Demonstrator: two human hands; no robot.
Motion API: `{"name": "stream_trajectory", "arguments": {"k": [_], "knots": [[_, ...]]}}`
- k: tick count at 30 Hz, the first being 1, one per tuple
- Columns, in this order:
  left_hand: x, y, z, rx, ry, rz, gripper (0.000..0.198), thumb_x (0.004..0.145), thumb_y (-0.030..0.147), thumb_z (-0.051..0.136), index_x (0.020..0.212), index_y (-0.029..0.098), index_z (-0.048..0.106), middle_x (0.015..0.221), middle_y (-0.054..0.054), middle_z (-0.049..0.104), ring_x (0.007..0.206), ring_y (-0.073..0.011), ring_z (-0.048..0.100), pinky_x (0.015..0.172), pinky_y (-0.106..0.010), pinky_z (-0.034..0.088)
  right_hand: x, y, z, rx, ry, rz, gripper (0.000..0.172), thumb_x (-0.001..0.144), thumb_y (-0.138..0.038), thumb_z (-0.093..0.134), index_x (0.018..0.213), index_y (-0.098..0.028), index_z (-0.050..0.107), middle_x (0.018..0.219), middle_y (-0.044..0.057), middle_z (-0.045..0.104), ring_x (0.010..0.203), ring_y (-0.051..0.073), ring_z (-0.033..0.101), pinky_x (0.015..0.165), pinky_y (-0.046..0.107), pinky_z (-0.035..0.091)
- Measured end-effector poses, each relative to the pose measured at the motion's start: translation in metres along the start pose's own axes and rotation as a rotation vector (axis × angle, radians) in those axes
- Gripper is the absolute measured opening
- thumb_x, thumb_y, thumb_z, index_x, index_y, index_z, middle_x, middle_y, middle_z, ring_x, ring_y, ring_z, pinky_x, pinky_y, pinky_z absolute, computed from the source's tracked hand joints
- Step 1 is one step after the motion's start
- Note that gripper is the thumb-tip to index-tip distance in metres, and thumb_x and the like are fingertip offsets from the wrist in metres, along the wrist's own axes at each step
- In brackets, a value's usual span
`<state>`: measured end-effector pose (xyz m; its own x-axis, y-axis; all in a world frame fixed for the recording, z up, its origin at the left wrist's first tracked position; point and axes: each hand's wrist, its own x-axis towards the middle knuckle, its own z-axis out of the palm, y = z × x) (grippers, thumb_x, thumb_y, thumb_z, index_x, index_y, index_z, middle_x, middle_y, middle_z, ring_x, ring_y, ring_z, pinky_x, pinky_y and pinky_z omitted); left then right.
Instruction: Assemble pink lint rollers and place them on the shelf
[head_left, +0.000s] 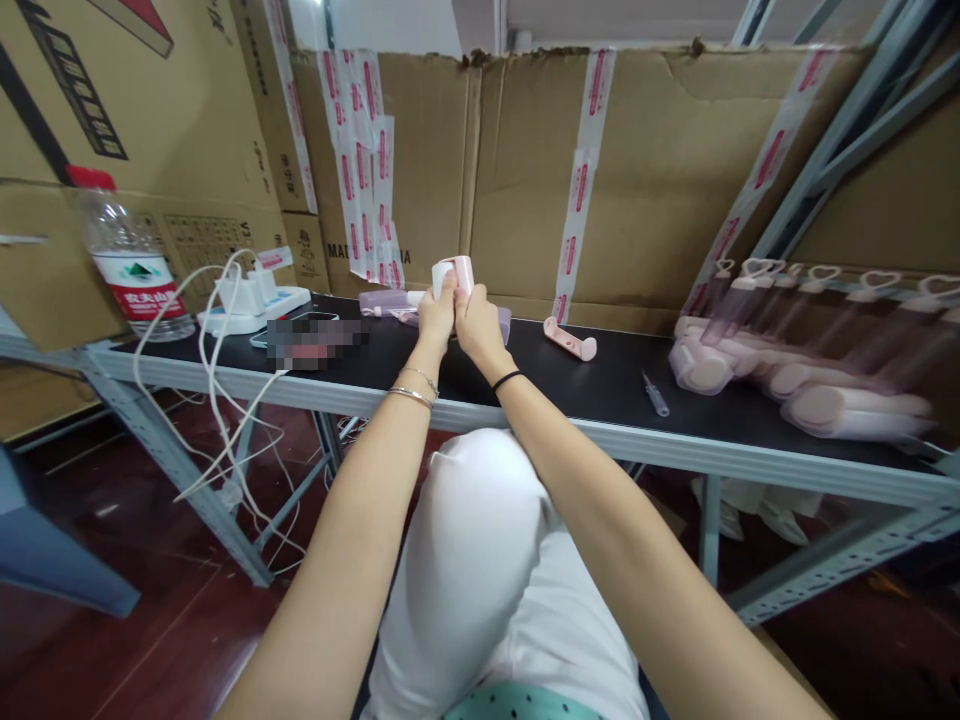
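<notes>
Both my hands are raised over the far part of the black tabletop and close round a small pink-and-white plastic casing [463, 268]. My left hand [436, 318] grips its white side, while my right hand [480, 322] has its fingers on the pink side. Whether the casing is one piece or two pressed together, I cannot tell. Behind my wrists lie translucent purple pieces [382, 303], partly covered by my hands. A pink curved shell [570, 341] rests on the table to the right of my hands. Further right is a small screwdriver [655, 395] with a clear handle.
Several pink-and-white items with heart-shaped loops [855, 395] crowd the table's right end. On the left stand a water bottle [139, 270] and a white power strip [255, 310] with trailing cables, beside a phone [300, 325]. A cardboard wall [525, 180] closes off the back.
</notes>
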<state>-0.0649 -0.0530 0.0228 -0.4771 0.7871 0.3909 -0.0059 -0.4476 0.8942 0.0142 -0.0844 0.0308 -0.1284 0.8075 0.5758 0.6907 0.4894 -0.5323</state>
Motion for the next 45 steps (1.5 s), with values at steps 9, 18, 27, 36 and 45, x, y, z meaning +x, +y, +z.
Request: {"name": "stream_trajectory", "arguments": {"k": [9, 18, 27, 36, 45], "knots": [[-0.005, -0.005, 0.002, -0.016, -0.18, 0.101, 0.047, 0.085, 0.058, 0.056, 0.101, 0.015, 0.066, 0.093, -0.007, 0.07, 0.094, -0.0191, 0.066, 0.082, -0.026, 0.048, -0.001, 0.018, 0.011, 0.012, 0.168, 0.062, 0.038, 0.102, -0.03, 0.016, 0.106, -0.013, 0.049, 0.117, 0.02, 0.059, 0.111, 0.025, 0.056, 0.097, 0.032, 0.04], [-0.009, -0.003, 0.007, -0.177, -0.277, -0.025, 0.055, 0.081, 0.065, 0.058, 0.096, 0.013, 0.064, 0.087, -0.007, 0.069, 0.084, -0.0166, 0.066, 0.08, -0.027, 0.05, 0.0, 0.018, 0.009, 0.093, 0.12, 0.124, 0.042, 0.102, -0.031, 0.013, 0.114, -0.012, 0.048, 0.124, 0.02, 0.059, 0.116, 0.022, 0.056, 0.097, 0.029, 0.041], [-0.007, -0.007, 0.006, -0.129, -0.122, -0.127, 0.052, 0.075, 0.063, 0.066, 0.091, 0.014, 0.063, 0.077, -0.005, 0.067, 0.082, -0.0194, 0.067, 0.078, -0.029, 0.052, 0.015, 0.025, -0.002, 0.051, 0.142, 0.213, 0.046, 0.101, -0.036, 0.017, 0.116, -0.01, 0.052, 0.124, 0.02, 0.058, 0.121, 0.027, 0.053, 0.101, 0.038, 0.041], [-0.009, 0.004, 0.003, -0.459, -0.109, -0.389, 0.048, 0.08, 0.058, 0.063, 0.104, 0.017, 0.06, 0.074, -0.005, 0.065, 0.072, -0.019, 0.068, 0.077, -0.033, 0.057, 0.011, 0.098, -0.058, -0.493, 0.221, 0.253, 0.039, 0.085, -0.011, 0.042, 0.122, -0.004, 0.052, 0.127, 0.026, 0.052, 0.121, 0.037, 0.046, 0.098, 0.051, 0.038], [-0.016, 0.02, -0.001, -0.584, -0.12, -0.536, 0.045, 0.083, 0.057, 0.059, 0.11, 0.021, 0.054, 0.074, 0.001, 0.058, 0.07, -0.0183, 0.068, 0.078, -0.038, 0.058, 0.023, 0.1, -0.04, -0.518, -0.364, -0.085, 0.055, 0.095, -0.034, 0.039, 0.15, -0.033, 0.033, 0.158, 0.011, 0.026, 0.133, 0.037, 0.044, 0.105, 0.055, 0.038]]}}
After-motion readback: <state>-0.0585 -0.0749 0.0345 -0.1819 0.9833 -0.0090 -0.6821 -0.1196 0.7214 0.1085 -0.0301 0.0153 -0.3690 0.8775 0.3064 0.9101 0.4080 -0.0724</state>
